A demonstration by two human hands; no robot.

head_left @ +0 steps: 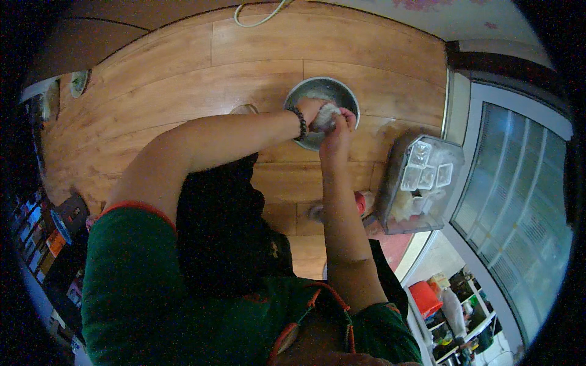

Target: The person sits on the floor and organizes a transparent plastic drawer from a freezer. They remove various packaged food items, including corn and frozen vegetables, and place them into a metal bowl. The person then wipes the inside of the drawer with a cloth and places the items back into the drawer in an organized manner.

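— Where were your hands at that moment?

— Both of them were over the metal bowl (329, 91), which stood on the wooden floor (183, 67) in front of me. My left hand (310, 113) came from the left side, with a dark bead bracelet (300, 124) on the wrist. My right hand (337, 131) came up from below and met it over the near part of the bowl.

— Were they holding something?

— Yes. Between them was a pale whitish lump (328, 114), soft-looking. The fingers of both hands were curled around it, so both were closed on it, touching each other. What the lump was exactly, I could not tell.

— And what was around your hands?

— To the right of my right forearm stood a clear plastic box (397, 183) with small clear containers (427, 174) inside, some of them with white content. Between this box and my forearm I saw a small red thing (364, 201), mostly hidden. To the left of my left wrist, a round pale object (244, 110) showed just above the arm. Far beyond the bowl, a light cable (259, 19) lay on the floor
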